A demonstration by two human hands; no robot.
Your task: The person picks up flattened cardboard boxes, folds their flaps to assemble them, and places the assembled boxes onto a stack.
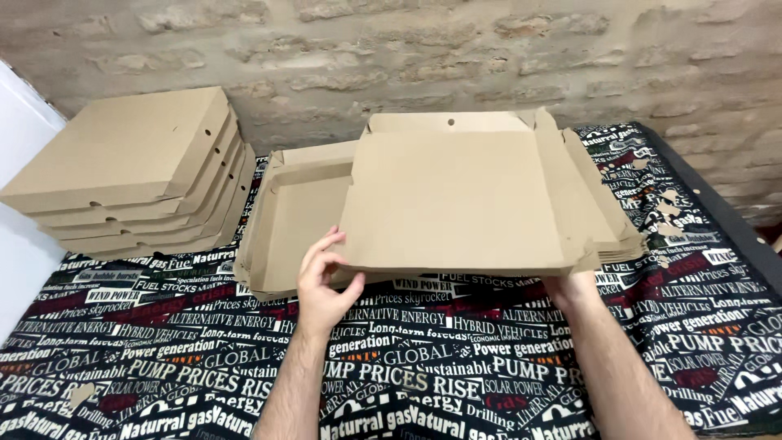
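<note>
A flat, unfolded brown cardboard box blank (456, 200) is lifted off the table, tilted up toward me. My left hand (324, 287) pinches its near left corner with thumb under and fingers over the edge. My right hand (573, 287) grips the near right corner from below; most of that hand is hidden by the cardboard. Under the raised blank lies a stack of more flat blanks (607, 232). To its left sits an open, half-formed box (289, 224) with raised side walls.
A leaning stack of several closed, folded boxes (134, 167) stands at the back left. The table wears a black cloth (423, 367) printed all over with words. A rough brick wall (456, 57) runs behind. Small cardboard scraps (668, 208) lie at the right.
</note>
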